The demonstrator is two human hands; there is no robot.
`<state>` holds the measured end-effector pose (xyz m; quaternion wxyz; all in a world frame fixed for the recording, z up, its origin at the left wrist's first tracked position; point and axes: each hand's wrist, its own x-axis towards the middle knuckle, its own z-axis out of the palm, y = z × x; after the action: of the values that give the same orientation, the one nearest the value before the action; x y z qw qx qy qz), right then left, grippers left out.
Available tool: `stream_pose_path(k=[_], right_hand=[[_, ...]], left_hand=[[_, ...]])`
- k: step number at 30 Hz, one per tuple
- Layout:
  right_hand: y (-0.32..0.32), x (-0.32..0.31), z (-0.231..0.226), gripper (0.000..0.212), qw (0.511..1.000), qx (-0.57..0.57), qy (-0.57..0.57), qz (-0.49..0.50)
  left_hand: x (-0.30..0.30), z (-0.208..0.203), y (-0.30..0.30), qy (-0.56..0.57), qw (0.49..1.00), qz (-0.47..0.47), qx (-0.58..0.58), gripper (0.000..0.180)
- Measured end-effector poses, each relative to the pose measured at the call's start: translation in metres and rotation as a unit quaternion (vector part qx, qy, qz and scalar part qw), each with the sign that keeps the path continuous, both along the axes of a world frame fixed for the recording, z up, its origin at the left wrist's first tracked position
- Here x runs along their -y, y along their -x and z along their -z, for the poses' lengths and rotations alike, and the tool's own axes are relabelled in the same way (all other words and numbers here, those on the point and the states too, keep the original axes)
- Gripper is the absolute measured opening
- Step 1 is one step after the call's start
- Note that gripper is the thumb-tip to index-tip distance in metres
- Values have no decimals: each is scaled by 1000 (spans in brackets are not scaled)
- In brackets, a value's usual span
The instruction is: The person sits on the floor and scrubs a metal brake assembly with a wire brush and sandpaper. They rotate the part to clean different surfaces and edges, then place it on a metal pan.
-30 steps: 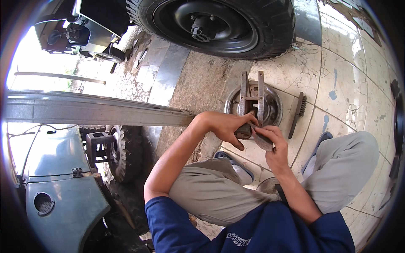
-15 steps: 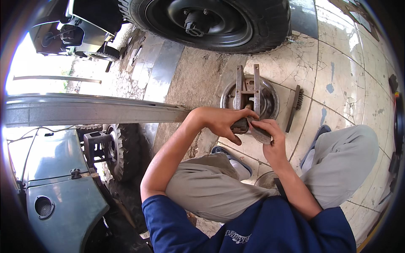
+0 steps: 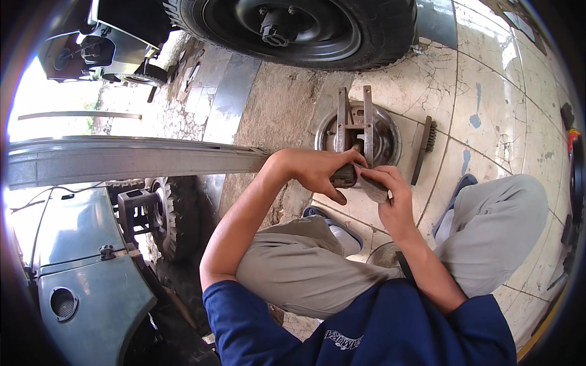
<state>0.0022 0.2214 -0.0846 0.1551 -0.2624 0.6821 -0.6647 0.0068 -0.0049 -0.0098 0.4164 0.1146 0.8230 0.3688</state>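
Observation:
A metal bracket with two upright arms [image 3: 368,116] rests over a round, shiny metal dish [image 3: 390,129] on the floor in front of me. My left hand [image 3: 314,171] is wrapped over the bracket's near end, a dark blocky metal part [image 3: 343,176], thumb below and fingers above. Between the thumb and fingers of my right hand [image 3: 397,204] is a folded grey-brown piece of sandpaper [image 3: 374,191], close against the dark part's right side. Whether the paper touches the metal is hard to see.
A wire brush [image 3: 423,152] lies on the tiles right of the dish. Beyond stands a large tyred wheel [image 3: 384,36]. A metal beam [image 3: 134,161] comes in from the left, above a green vehicle body [image 3: 91,280]. My feet and knees flank the work.
The sandpaper in my right hand has tilted, with its face showing at a different angle. My left hand keeps its hold on the metal part. The whole view has shifted slightly.

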Motion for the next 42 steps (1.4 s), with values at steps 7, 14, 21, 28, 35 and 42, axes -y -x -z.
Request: stream_pose_path(k=[7, 14, 21, 28, 35, 42], right_hand=[[1, -2, -5, 61, 999, -48, -16, 17], [-1, -4, -7, 55, 999, -33, 3, 20], [1, -3, 2, 56, 1000, -14, -4, 14], [-3, -3, 3, 57, 1000, 2, 3, 12], [-4, -3, 5, 39, 993, 100, -53, -29], [-4, -1, 12, 34, 987, 160, 5, -21]], left_hand=[[-4, -8, 6, 4, 1000, -3, 30, 82], [-9, -13, 10, 50, 996, -15, 76, 91], [-5, -10, 9, 36, 998, -18, 58, 90], [-8, -16, 9, 43, 995, -18, 89, 94], [-6, -10, 5, 73, 996, -8, 51, 101], [-4, -10, 7, 86, 995, -2, 57, 102]])
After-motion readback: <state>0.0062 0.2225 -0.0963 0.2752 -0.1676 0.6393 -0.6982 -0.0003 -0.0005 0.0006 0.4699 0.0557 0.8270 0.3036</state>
